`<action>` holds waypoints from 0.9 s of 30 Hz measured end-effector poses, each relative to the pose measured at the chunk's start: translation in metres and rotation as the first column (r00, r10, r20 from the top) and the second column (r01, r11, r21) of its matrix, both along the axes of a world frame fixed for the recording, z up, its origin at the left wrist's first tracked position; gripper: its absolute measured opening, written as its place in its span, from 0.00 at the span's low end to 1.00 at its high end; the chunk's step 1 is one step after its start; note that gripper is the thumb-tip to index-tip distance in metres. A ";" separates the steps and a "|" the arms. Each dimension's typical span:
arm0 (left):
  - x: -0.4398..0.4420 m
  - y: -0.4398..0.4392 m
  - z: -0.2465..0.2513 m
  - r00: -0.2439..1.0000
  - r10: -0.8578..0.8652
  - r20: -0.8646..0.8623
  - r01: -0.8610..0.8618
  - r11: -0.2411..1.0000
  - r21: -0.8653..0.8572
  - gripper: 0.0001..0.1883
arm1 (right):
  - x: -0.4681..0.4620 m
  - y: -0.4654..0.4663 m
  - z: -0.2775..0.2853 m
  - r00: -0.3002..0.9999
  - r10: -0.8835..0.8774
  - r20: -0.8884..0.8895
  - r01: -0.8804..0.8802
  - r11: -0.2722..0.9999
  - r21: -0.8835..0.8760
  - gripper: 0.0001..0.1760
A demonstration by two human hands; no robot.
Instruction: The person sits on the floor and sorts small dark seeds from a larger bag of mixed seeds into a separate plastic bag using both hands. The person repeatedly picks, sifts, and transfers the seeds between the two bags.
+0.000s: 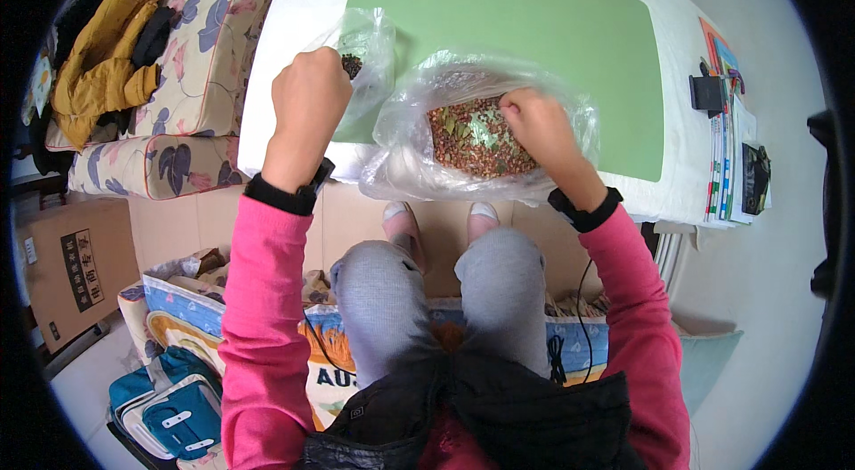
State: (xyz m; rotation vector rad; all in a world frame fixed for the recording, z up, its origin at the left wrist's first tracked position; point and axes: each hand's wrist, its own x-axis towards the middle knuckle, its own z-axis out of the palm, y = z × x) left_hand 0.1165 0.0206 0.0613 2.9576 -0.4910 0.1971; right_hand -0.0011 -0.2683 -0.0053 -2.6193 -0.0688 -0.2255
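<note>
A large clear plastic bag (401,156) lies spread wide on the table's near side. Inside it are reddish-brown dried husks, apparently Sichuan peppercorns (467,161), with several green leaves (457,125) among them and a paler bare patch in the middle. My right hand (538,123), slightly blurred, is over the right part of the husks, fingers curled and thumb against them. Left of it stands a smaller clear plastic bag (374,36) with small dark bits (351,65) inside. My left hand (310,93) is curled over this bag's left side, its back towards me. Whatever either hand's fingers hold is hidden.
A green mat (507,3) covers much of the white-clothed table (287,3). Folders and papers (728,163) stand along its right edge beside a black holder (707,93). A floral sofa (207,49) with a mustard jacket (107,63) is at left. A cardboard box (80,263) and teal backpack (170,403) sit lower left.
</note>
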 end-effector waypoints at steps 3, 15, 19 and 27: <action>0.007 0.004 -0.019 0.999 -0.029 0.014 0.028 0.997 0.073 0.09 | -0.005 -0.013 0.010 1.000 0.001 -0.004 -0.001 0.999 0.038 0.05; -0.056 -0.020 0.038 0.993 -0.117 0.000 0.117 0.990 -0.086 0.08 | -0.008 -0.008 0.003 0.995 0.065 -0.074 -0.062 0.997 0.038 0.06; -0.095 -0.054 0.035 0.933 -0.356 -0.052 0.321 0.888 -0.328 0.06 | -0.011 -0.010 0.002 0.995 0.082 -0.057 -0.079 0.995 0.053 0.06; -0.101 -0.085 -0.006 0.904 -0.407 -0.134 0.337 0.868 -0.364 0.07 | -0.015 -0.012 -0.005 0.993 0.115 -0.007 -0.115 0.993 -0.007 0.06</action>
